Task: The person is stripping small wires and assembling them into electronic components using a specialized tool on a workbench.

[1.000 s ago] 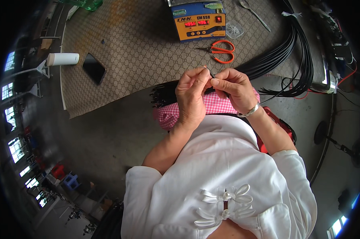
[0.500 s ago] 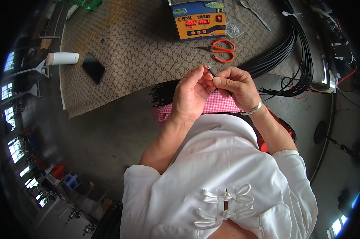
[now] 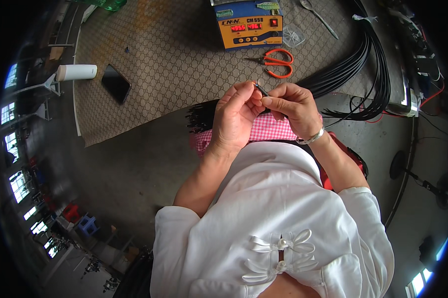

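Patterned table [image 3: 169, 69], grey floor [image 3: 129, 169]; hands [image 3: 299, 110] hold cable [image 3: 261, 90].

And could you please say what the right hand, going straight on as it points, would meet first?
Probably the left hand, close beside the tip of the black cable the right hand holds; depth is unclear.

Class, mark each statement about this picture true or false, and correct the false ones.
1. The right hand grips a thin black cable. True.
2. The scissors have blue handles. False: the scissors' handles are orange.
3. The white bottle is left of the dark phone. True.
4. The blue-and-yellow device has a dark display. False: the device's display glows red.
5. The left hand is near the cable's end. True.
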Available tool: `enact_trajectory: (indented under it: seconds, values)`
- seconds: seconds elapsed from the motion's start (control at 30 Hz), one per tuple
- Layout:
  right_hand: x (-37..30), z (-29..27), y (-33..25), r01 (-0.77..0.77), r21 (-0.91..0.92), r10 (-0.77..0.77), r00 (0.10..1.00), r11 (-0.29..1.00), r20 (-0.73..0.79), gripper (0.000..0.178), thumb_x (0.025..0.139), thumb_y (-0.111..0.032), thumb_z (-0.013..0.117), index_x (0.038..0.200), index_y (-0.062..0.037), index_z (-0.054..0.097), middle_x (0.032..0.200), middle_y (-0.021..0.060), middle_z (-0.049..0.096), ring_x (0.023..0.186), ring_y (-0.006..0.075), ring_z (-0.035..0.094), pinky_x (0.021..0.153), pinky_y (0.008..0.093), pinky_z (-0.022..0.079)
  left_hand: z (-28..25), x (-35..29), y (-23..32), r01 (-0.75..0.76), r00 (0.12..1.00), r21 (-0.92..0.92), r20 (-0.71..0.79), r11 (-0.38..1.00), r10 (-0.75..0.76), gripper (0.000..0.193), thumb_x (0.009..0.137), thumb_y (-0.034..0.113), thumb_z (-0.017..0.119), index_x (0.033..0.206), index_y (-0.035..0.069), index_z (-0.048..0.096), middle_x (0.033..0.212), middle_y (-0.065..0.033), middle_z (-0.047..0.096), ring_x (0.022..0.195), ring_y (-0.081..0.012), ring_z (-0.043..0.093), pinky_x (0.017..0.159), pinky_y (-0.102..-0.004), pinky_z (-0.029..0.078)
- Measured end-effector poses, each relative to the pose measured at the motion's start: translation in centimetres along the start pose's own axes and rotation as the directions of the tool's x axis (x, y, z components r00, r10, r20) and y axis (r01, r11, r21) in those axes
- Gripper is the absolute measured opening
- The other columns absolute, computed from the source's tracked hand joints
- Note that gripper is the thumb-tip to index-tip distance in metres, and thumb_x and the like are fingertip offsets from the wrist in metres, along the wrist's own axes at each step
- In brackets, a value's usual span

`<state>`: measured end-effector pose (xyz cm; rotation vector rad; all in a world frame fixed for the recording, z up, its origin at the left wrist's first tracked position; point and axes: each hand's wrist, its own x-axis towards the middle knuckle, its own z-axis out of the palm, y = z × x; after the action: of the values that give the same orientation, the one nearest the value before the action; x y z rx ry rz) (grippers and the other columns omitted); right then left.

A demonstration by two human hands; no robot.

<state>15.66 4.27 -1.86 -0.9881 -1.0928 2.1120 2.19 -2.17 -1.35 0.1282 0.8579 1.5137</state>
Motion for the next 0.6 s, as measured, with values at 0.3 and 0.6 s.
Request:
enact_trajectory:
  seconds: [0.3,0.6]
  values:
    - [0.11,0.15,0.1,0.028,-0.053,-0.028,1.0,0.998,-0.005,0.012,0.072,-0.005,0.07,0.073,-0.0008,0.058,0.062,0.0018,0.057,0.05,0.005,0.049,0.042,0.0175,0.036,-0.47,0.33,0.02,0.041,0.999,-0.081,-0.006,0.996,-0.042,0.014,0.087,0.02,0.051,0.084,0.007,0.056,0.076,-0.0012,0.056,0.073,-0.0114,0.052,0.072,-0.0275,0.044]
    - [0.19,0.16,0.12,0.02,-0.073,-0.02,1.0,0.997,-0.006,0.013,0.073,-0.006,0.069,0.073,-0.0006,0.058,0.062,0.0013,0.056,0.05,0.0045,0.048,0.042,0.0172,0.036,0.32,-0.26,-0.02,-0.135,0.99,0.146,-0.027,0.98,0.14,0.013,0.085,0.018,0.055,0.088,0.006,0.057,0.076,-0.0008,0.056,0.069,-0.0073,0.052,0.068,-0.0237,0.045]
